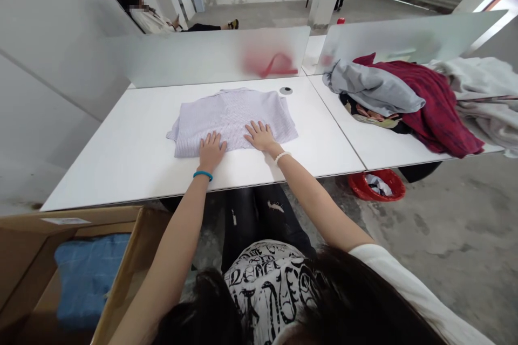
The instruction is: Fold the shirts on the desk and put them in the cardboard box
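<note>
A pale striped shirt (pixel 234 113) lies folded into a broad, flat shape on the white table (pixel 133 172). My left hand (pixel 212 152) rests palm down on its near edge, fingers spread, with a blue band at the wrist. To the right, my right hand (pixel 261 136) also lies flat on the cloth with its fingers apart and a white beaded bracelet below it. Both hands press on the fabric without gripping it. What lies under the shirt's folds is hidden.
Piled clothes, including a dark red plaid garment (pixel 433 102) and a grey one (pixel 372 86), cover the right-hand table. A cardboard box (pixel 140 242) with folded blue cloth (pixel 91 280) stands at lower left. Frosted dividers (pixel 182 59) line the back. A red bin (pixel 358 190) sits below.
</note>
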A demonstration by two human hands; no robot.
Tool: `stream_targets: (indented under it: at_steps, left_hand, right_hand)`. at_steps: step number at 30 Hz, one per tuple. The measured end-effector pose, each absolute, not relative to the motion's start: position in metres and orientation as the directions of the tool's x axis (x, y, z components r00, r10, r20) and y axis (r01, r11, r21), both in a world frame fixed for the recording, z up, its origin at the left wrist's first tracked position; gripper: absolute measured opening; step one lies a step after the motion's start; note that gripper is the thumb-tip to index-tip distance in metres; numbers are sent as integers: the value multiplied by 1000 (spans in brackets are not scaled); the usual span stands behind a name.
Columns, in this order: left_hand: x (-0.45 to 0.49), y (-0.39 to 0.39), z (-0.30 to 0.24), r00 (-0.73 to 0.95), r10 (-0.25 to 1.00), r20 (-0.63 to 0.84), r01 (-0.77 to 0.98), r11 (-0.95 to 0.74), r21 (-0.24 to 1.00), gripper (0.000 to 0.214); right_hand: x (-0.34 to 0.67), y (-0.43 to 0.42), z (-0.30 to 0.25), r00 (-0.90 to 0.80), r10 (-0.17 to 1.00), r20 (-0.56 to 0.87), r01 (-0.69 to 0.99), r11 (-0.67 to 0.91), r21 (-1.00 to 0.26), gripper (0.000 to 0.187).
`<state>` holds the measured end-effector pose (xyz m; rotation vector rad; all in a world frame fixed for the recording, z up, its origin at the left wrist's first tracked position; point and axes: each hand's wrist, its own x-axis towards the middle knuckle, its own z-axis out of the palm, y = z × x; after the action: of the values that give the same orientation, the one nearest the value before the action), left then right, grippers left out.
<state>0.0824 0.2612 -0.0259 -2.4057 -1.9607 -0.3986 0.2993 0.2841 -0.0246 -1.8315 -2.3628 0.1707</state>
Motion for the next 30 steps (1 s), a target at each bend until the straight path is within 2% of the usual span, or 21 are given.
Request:
stream_targets:
  at_steps: [8, 14, 17, 20, 22, 24, 30]
  left_hand:
    - [81, 244, -21, 247, 956, 155, 959, -265, 103, 59]
    - [89, 175, -19, 311, 939, 149, 942, -325, 78, 60]
    - [88, 144, -18, 351, 924, 151, 924, -368, 103, 61]
    - [77, 137, -17, 360, 929, 89, 902, -371, 219, 59]
    - [65, 143, -17, 337, 940, 60, 902, -340, 265, 57]
    - [51, 153, -18, 282, 957, 60, 925, -288, 247, 55]
    - [21, 170, -24, 51, 989, 139, 984, -73, 162, 62]
  right_hand:
    - [304, 270, -24, -256, 965, 55, 950, 262, -172, 59]
    - [318, 210, -25, -274, 956, 101, 941, 288, -177, 59]
    - [332, 180, -23, -297, 948, 118, 906, 318, -280, 58]
    - [350, 162, -20, -267, 948, 176, 844, 318, -432, 51]
    - [364, 155, -21, -151, 960, 235, 852, 247, -462, 47]
    - [377, 151, -25, -44, 961, 273, 886, 164, -433, 45]
    - [403, 151, -41, 64, 940, 335, 898, 92, -430, 48]
